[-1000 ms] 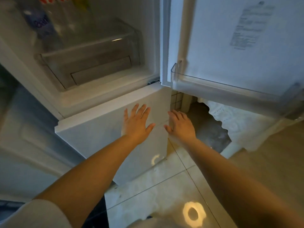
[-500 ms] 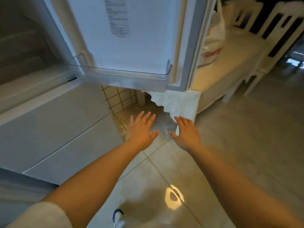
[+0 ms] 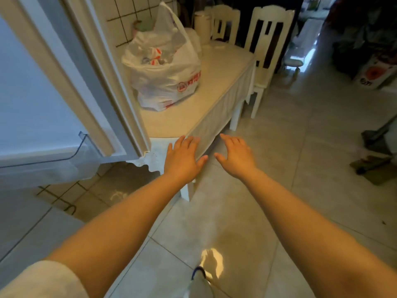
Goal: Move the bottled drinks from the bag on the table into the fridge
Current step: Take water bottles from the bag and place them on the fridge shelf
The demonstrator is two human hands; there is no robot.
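Head view — one bag (image 3: 165, 67), two empty hands, two chairs.

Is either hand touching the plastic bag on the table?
Apart. In the head view the left hand and the right hand hang open near the table's front end, with bare table top between them and the bag.

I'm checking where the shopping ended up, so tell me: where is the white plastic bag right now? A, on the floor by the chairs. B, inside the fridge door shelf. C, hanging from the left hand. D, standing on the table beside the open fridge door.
D: the white plastic bag stands on the table next to the open fridge door, while the left hand and right hand are both empty.
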